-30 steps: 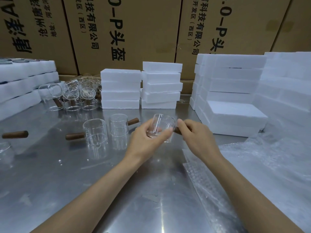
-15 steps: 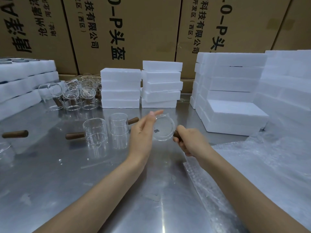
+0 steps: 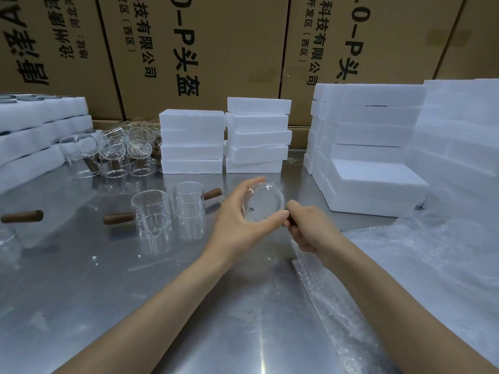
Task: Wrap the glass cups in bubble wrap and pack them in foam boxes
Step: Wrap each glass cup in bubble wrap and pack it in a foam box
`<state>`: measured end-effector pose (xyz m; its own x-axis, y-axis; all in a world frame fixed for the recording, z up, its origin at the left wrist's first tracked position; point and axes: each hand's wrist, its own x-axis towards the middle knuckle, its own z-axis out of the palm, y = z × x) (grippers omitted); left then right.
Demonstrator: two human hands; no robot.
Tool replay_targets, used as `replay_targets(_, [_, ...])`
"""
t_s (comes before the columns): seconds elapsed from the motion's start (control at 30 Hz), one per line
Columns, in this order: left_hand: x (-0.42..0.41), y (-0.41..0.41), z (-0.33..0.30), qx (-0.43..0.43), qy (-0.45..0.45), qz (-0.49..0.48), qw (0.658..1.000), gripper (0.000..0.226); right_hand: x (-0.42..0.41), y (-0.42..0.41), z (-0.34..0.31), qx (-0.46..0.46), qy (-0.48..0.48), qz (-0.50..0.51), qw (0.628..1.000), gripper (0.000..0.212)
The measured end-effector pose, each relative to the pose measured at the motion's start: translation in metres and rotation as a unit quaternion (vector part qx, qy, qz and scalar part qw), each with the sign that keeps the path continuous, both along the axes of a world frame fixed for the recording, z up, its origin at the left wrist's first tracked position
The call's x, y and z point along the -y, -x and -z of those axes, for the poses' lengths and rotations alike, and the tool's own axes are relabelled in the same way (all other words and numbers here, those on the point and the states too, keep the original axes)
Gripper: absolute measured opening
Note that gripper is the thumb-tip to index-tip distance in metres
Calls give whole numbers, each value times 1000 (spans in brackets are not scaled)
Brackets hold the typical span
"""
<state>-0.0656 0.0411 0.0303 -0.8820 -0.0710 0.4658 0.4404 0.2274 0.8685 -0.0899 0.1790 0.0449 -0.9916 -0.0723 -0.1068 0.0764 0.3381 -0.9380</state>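
I hold a clear glass cup (image 3: pixel 263 203) above the steel table, tipped so its round mouth faces me. My left hand (image 3: pixel 237 225) curls round the glass body, thumb under the rim and fingers over the top. My right hand (image 3: pixel 307 225) grips the cup's dark wooden handle, mostly hidden in the fist. A sheet of bubble wrap (image 3: pixel 405 265) lies on the table to the right, under my right forearm. White foam boxes (image 3: pixel 378 184) are stacked just beyond it.
Two glass cups (image 3: pixel 151 209) with wooden handles stand left of my hands, several more (image 3: pixel 113 149) farther back left. Foam box stacks (image 3: pixel 191 141) line the back and both sides. Another wooden handle (image 3: pixel 24 215) shows at far left. Cardboard cartons (image 3: pixel 216 49) form the back wall.
My left hand, which had opened half a second ago, has closed round the cup again. The cup has turned so its mouth faces me. My right hand stays on the handle.
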Motion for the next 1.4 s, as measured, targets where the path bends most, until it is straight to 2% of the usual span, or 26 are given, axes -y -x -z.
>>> replay_targets(0.2, [22, 7, -7, 58, -75, 152, 984, 71, -9, 4, 2, 40, 68, -64, 995, 40])
replay_targets(0.33, [35, 11, -9, 91, -138, 193, 967, 71, -10, 6, 3, 64, 91, -82, 990, 43])
replay_targets(0.53, [37, 9, -9, 123, -194, 178, 957, 42, -8, 7, 5, 61, 85, -88, 991, 45])
replay_targets(0.8, [25, 9, -3, 140, -273, 91, 947, 45, -2, 2, 4, 12, 0, -39, 999, 40])
replay_targets(0.9, [20, 8, -1, 140, -284, 67, 946, 45, 2, 1, 3, -31, -40, -12, 999, 40])
replay_targets(0.97, [14, 6, 1, 132, -270, 55, 952, 37, 4, 0, 6, -79, -81, 4, 994, 43])
replay_targets(1.03, [9, 5, 4, 106, -198, 26, 974, 37, 4, 1, 9, -109, -100, 19, 989, 46])
replay_targets(1.13, [6, 3, 5, 9, -38, 11, 999, 42, 3, 3, 8, -104, -64, 21, 992, 45])
replay_targets(1.23, [9, 3, 3, -52, 73, 16, 996, 57, 0, 5, 4, -67, -8, 19, 998, 50])
replay_targets(1.33, [15, 5, 2, -47, 105, 34, 993, 71, -1, 6, 3, -47, 7, 8, 999, 53])
replay_targets(1.4, [16, 5, 2, -16, 80, 49, 995, 75, -1, 6, 2, -72, -9, 9, 997, 50])
